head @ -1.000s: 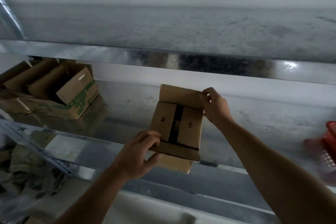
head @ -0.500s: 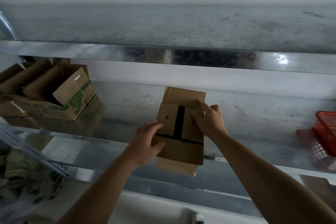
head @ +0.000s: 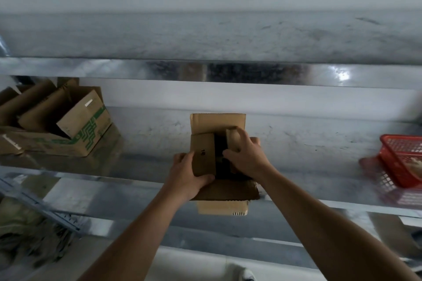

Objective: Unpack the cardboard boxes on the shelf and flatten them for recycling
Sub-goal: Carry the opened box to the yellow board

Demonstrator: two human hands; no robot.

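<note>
Cardboard box (head: pixel 217 124) sits between my hands, at the front edge of the shelf (head: pixel 141 143). Left hand (head: pixel 189 174) pinches the left inner flap (head: pixel 203 155); right hand (head: pixel 247 155) curls round the right flap (head: pixel 231 141), raised. Contents hidden in shadow. Risk: pulling toward me tips the box off the edge, spilling whatever is inside.

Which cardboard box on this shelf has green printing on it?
The large open box at the left end of the shelf: a green pattern runs across its side. The small box in the middle is plain brown.
</note>
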